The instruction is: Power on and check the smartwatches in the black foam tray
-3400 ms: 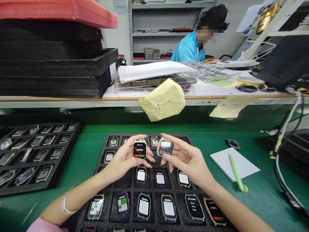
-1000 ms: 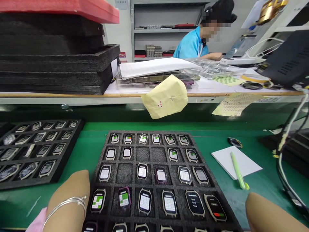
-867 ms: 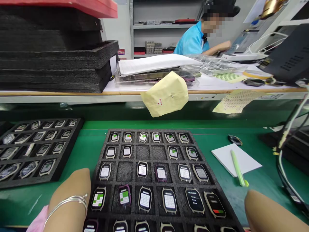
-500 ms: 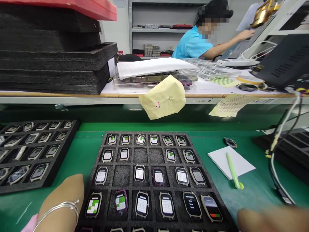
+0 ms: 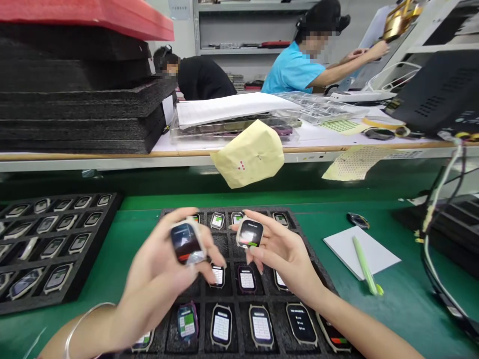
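Observation:
Both hands are raised over a black foam tray (image 5: 202, 319) whose cells hold several lit smartwatch bodies without straps. My left hand (image 5: 160, 274) grips one smartwatch (image 5: 186, 243), its dark screen showing a red band at the bottom; the hand is slightly blurred. Between the fingertips of my right hand (image 5: 284, 254) is a second smartwatch (image 5: 250, 233), with a dark, glossy screen and a little green and red low down. Below them in the tray lie a purple-framed watch (image 5: 187, 320) and a pale-framed watch (image 5: 221, 325). My hands hide part of the upper rows.
Another tray of watches (image 5: 56, 249) lies at left. On the right are a white notepad (image 5: 381, 257), a green pen (image 5: 362, 264) and hanging cables (image 5: 424, 249). Stacked black foam trays (image 5: 75, 109) stand on the shelf. Two people work beyond it.
Both hands have come in from the lower edges to above the tray, each now holding a smartwatch. A second person, in black, has come into view behind the shelf.

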### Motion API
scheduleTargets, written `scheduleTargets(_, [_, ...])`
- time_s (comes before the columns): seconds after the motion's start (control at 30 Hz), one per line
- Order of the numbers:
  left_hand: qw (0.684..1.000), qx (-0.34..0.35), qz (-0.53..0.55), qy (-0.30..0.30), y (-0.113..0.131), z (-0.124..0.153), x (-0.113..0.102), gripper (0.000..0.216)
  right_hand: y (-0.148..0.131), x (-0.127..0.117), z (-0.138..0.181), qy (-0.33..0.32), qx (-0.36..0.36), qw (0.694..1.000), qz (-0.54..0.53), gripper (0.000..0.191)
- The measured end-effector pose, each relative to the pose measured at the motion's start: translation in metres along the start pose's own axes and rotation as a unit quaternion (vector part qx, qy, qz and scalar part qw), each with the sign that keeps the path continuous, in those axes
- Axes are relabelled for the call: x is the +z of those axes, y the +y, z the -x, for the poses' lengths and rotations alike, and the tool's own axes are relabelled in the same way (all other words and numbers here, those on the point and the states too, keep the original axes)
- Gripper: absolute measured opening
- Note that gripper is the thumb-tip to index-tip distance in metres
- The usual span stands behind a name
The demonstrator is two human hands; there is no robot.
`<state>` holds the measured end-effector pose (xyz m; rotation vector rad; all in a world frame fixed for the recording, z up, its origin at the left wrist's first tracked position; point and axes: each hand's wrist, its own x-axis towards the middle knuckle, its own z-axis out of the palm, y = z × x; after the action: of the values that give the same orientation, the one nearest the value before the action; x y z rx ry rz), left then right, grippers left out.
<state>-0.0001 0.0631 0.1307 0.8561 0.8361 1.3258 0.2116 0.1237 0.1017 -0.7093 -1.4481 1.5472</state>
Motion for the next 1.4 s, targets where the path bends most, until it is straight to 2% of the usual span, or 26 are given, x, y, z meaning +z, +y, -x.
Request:
scheduleTargets(0.13, [0.995,-0.083,0.016,-0.058,-0.026,-0.025,-0.003,0.047,0.001,-0.002,-0.001,0.010,0.007,1.000,0.002,0.048])
scheduleTargets(0.3, [0.996,-0.058,-0.008,-0.067,-0.048,-0.036,-0.008,0.053,0.007,-0.003,-0.003,0.019,0.003,1.000,0.015,0.043])
scheduleTargets(0.47, [0.994,-0.019,-0.008,-0.111,-0.049,-0.033,-0.009,0.056,0.009,0.001,-0.007,0.060,-0.005,0.997,0.043,0.028])
scheduleTargets(0.6, [0.994,-0.014,-0.021,-0.107,-0.049,-0.033,-0.008,0.051,0.010,0.002,-0.008,0.055,-0.016,0.997,0.055,0.025])
scheduleTargets(0.8, [0.996,-0.003,-0.029,-0.079,-0.046,-0.035,-0.009,0.044,0.009,-0.004,-0.004,0.011,-0.018,0.999,0.030,0.033])
scheduleTargets(0.97, [0.995,0.021,-0.006,-0.095,-0.044,-0.036,-0.015,0.054,0.005,0.000,-0.004,-0.014,0.013,0.999,0.030,0.048])
scheduleTargets(1.1, [0.995,0.028,-0.021,-0.098,-0.041,-0.034,-0.014,0.066,0.006,0.003,-0.005,-0.005,0.020,0.999,0.029,0.045])
scheduleTargets(1.27, [0.996,0.027,-0.037,-0.081,-0.041,-0.035,-0.011,0.061,0.011,-0.004,-0.007,-0.027,0.013,0.999,-0.013,0.046])
scheduleTargets(1.4, [0.995,0.030,-0.046,-0.085,-0.043,-0.036,-0.013,0.057,0.015,-0.006,-0.007,-0.007,0.007,1.000,-0.016,0.035])
